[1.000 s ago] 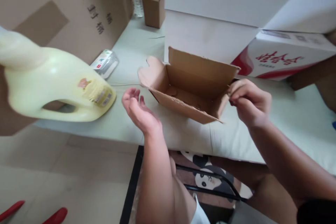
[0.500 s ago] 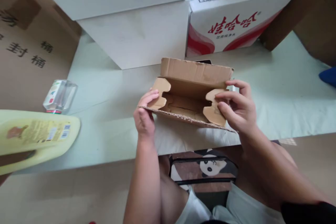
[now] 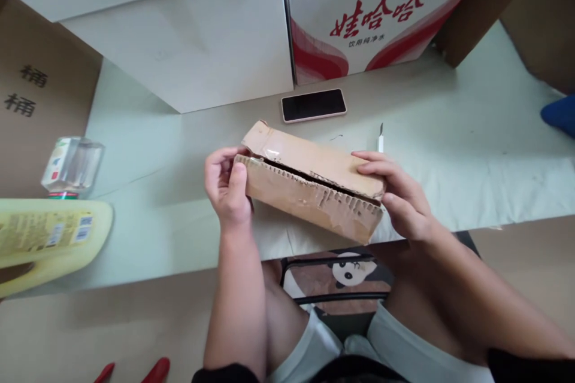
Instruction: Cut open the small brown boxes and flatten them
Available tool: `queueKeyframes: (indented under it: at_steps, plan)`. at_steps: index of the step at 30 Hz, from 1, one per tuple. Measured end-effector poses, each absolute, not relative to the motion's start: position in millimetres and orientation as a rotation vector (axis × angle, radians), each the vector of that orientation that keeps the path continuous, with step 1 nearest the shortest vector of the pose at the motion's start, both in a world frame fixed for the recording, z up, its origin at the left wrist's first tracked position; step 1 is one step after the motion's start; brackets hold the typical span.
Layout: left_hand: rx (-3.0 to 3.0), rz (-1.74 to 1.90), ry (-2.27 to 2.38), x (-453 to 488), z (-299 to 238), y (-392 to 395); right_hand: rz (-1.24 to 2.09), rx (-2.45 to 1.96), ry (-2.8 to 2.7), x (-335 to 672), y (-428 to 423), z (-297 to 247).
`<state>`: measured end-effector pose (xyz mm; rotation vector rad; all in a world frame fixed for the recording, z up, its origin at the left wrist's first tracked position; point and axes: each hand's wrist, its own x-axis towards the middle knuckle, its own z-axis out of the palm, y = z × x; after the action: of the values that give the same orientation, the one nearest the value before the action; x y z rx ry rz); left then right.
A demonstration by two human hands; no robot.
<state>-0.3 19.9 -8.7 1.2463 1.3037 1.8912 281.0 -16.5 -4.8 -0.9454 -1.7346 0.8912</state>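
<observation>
Between my hands is a small brown cardboard box (image 3: 309, 191), tilted, with torn, ragged edges. Its long flaps are folded over the opening, leaving a dark narrow gap between them. My left hand (image 3: 229, 185) grips the left end, thumb on the near flap and fingers behind. With fingers resting on the far flap and thumb by the corner, my right hand (image 3: 398, 191) holds the right end. Just beyond the right hand lies a utility knife (image 3: 381, 140), its blade pointing away. A phone (image 3: 314, 105) with a dark screen lies behind the box.
Large white cartons (image 3: 193, 54) and a white-and-red carton (image 3: 359, 30) line the back of the table (image 3: 148, 221). To the left are a clear bottle (image 3: 74, 164) on its side, a yellow plastic container (image 3: 54, 239) and a brown carton (image 3: 45, 84). A blue object (image 3: 559, 118) sits far right.
The box's small end flaps are tucked out of sight and both long flaps are folded over the opening. The box has tipped, and the phone and knife now show more fully.
</observation>
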Motion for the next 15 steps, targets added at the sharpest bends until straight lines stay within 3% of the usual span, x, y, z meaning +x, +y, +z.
queueKeyframes:
  at_steps: [8, 15]
  plan:
    - [1.331, 1.768, 1.384, 0.5, -8.3, 28.1, 0.912, -0.998, -1.693, 278.3, -6.0, -12.4]
    - [1.219, 1.878, 1.354, 26.9, -5.1, 37.8, 0.992, -1.007, -1.534, 279.1, -6.8, -32.7]
